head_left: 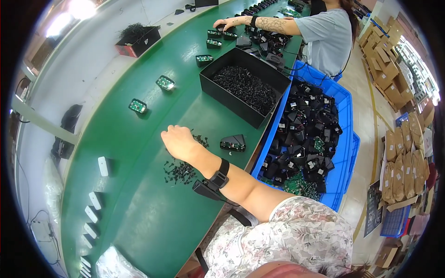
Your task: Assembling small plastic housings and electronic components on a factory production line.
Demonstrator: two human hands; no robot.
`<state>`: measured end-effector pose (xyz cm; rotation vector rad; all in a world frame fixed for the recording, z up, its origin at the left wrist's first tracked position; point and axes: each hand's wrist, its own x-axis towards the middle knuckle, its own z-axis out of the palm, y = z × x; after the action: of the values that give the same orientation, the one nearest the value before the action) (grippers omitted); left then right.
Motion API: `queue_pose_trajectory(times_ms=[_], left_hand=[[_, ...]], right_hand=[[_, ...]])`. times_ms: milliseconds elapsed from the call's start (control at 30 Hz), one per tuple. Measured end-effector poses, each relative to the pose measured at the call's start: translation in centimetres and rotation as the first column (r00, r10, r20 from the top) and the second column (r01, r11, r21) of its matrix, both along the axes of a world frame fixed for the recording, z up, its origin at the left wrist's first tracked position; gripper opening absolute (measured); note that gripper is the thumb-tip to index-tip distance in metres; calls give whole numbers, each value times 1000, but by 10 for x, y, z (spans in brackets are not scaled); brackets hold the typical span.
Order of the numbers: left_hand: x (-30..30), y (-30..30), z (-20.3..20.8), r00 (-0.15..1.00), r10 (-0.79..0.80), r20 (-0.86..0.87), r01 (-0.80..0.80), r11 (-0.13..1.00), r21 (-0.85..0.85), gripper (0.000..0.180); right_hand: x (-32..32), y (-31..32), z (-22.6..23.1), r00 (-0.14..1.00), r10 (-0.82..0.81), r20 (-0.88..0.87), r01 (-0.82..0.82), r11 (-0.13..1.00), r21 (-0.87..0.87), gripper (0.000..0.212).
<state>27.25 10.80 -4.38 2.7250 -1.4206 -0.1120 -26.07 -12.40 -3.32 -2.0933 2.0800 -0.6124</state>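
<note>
My right hand is closed in a fist above the green table, its fingers curled under, so anything in them is hidden. A dark band with a small black device is on that wrist. Under and beside the hand lies a loose pile of small black parts with thin stems. A black housing with a circuit board inside sits right of the hand. Two more housings with green boards facing up, one nearer and one farther, lie beyond it. My left hand is out of view.
A black box full of small black parts stands right of centre. The blue crate beside the table holds black housings and boards. White blocks line the left edge; a plastic bag lies near. A co-worker's hand reaches over housings at the far end.
</note>
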Motion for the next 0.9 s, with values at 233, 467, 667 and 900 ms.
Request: queue_pose_trajectory(times_ms=[233,467,667,900], left_hand=[[-40,-11,31,970,6,-242,-58,977,-207,38],[-25,-7,28,982,92,-164,-126,969,-214,48],[-28,-18,30,1000,30,-5,-28,854,-520,44],[-26,-27,24,928,111,356,167,731,-662,33]], right_hand=[[0,1,1,995,26,100,-25,1000,-7,13],[4,-4,0,997,4,82,8,989,-149,6],[2,-4,1,988,26,154,-9,993,-114,4],[6,0,5,987,17,161,0,995,-103,8]])
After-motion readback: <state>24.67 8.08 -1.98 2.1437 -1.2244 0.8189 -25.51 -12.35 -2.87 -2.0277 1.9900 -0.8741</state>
